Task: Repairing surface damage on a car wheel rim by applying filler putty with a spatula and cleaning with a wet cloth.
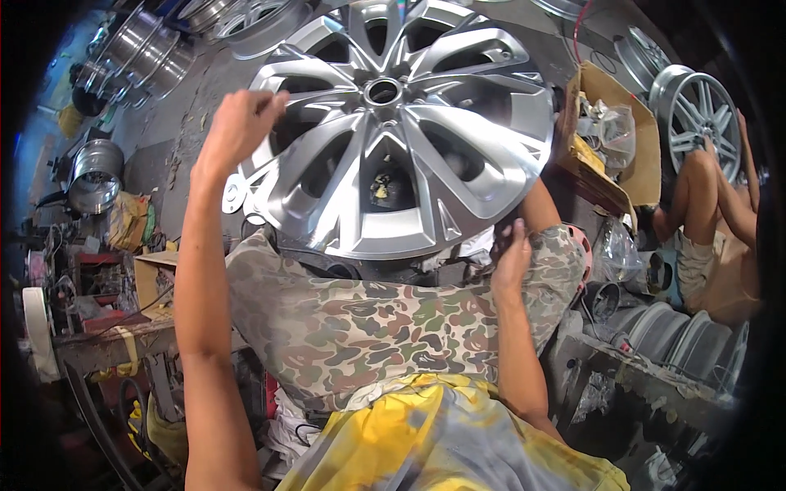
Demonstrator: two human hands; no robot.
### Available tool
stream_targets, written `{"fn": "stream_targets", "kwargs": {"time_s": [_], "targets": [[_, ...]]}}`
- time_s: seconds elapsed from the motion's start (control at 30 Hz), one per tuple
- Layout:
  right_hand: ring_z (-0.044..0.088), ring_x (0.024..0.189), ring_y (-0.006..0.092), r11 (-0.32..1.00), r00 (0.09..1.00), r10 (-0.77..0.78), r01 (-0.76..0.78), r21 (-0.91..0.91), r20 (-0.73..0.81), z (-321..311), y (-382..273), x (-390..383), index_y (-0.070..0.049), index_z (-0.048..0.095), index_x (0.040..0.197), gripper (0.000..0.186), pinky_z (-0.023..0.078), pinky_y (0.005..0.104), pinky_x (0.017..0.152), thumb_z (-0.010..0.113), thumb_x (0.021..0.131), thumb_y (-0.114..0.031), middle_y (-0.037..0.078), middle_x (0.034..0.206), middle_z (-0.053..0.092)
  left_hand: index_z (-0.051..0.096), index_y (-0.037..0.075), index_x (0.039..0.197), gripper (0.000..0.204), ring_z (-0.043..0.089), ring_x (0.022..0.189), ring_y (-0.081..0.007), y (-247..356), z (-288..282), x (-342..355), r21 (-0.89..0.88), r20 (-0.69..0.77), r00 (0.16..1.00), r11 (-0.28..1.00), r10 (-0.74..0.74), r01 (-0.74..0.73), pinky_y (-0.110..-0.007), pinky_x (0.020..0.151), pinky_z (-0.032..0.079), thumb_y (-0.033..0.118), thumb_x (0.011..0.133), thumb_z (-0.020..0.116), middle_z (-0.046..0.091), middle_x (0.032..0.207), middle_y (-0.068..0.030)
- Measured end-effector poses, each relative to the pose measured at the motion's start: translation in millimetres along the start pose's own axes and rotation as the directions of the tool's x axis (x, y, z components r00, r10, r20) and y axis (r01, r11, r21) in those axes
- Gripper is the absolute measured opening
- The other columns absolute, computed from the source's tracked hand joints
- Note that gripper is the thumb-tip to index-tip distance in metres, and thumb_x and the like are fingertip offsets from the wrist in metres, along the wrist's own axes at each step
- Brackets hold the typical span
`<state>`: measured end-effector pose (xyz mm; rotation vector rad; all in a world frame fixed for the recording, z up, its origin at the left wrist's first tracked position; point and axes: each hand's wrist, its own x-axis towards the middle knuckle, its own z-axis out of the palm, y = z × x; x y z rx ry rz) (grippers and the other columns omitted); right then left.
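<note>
A large silver alloy wheel (385, 221) with split spokes lies face up in front of me, tilted over my camouflage-clad knees. Through its openings a dark support shows, with a small yellowish patch on it. My left hand (241, 127) is over the wheel's left edge, fingers curled together; what they hold, if anything, is hidden. Close to the wheel's lower right edge is my right hand (513, 255), turned palm inward with thumb and fingers apart. I see nothing held in it, and I cannot tell whether it touches the rim.
At right stands a cardboard box (610, 192) with plastic bags inside. Beyond it a person (704, 204) sits with another wheel (704, 123). Several bare rims (675, 340) lie at lower right; more rims (143, 53) are stacked far left. A cluttered workbench (123, 327) is at left.
</note>
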<state>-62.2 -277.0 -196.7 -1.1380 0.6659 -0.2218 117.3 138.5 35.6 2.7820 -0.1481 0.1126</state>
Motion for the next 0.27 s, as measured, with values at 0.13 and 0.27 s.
{"fn": "stream_targets", "kwargs": {"time_s": [0.13,0.27], "targets": [[0.042,0.064,0.0066,0.989,0.996,-0.084,0.080,0.123,0.027,42.1,-35.2,4.8,-0.014,0.063,0.102,0.036,0.032,0.0238,0.057,0.053,0.120,-0.044,-0.006,0.079,0.047,0.083,-0.006,0.108,0.070,0.076,0.082,-0.0292,-44.2,13.8,29.8,0.011,-0.040,0.995,0.996,-0.092,0.092,-0.044,0.079,0.057,0.059,0.114,0.058,0.078,0.086,-0.0241],[0.068,0.126,0.0185,0.935,0.974,-0.143,0.191,0.298,-0.175,90.9,-62.2,4.8,-0.008,0.065,0.150,0.048,0.058,0.0296,0.100,0.051,0.120,-0.043,0.011,0.142,0.067,0.086,0.003,0.106,0.067,0.078,0.098,-0.0373,-44.5,39.6,40.1,0.021,-0.164,0.986,0.999,0.041,-0.038,-0.048,0.094,0.056,0.063,0.112,0.056,0.078,0.106,-0.0303]]}}
